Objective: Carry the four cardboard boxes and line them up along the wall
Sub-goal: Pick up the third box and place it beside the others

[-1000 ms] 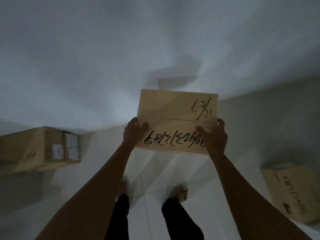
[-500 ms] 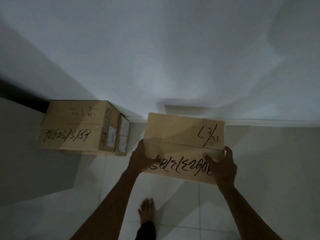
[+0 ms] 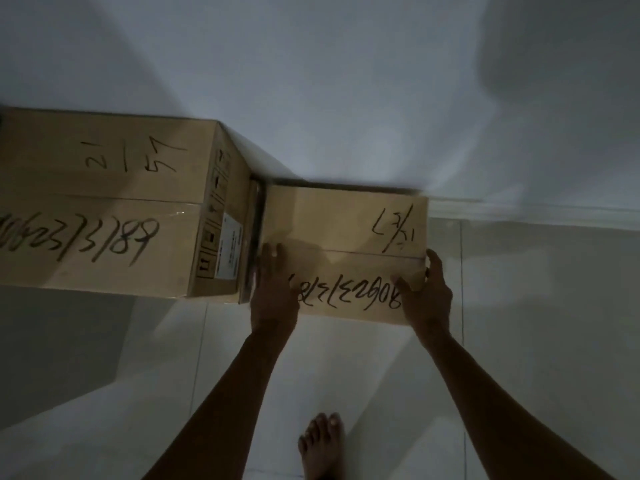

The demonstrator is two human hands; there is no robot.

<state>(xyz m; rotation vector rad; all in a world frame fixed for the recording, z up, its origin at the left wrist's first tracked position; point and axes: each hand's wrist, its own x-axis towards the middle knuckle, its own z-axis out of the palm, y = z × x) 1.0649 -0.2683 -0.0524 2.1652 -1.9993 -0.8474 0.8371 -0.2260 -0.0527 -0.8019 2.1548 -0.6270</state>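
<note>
A small cardboard box [image 3: 343,230] with black handwritten numbers sits low against the white wall [image 3: 346,98], close beside a larger cardboard box [image 3: 104,202] on its left. My left hand [image 3: 275,292] grips the small box's near left corner. At its near right corner my right hand [image 3: 427,294] holds on, thumb on top. I cannot tell whether the small box touches the floor. A narrow dark gap separates the two boxes.
Pale tiled floor [image 3: 346,375] spreads in front of the boxes. A white skirting [image 3: 536,211] runs along the wall to the right. My bare foot [image 3: 323,445] stands on the tiles below the small box. The room is dim.
I have stepped closer and lowered the small box toward the wall's base, right beside the larger box. Both hands keep the same grip.
</note>
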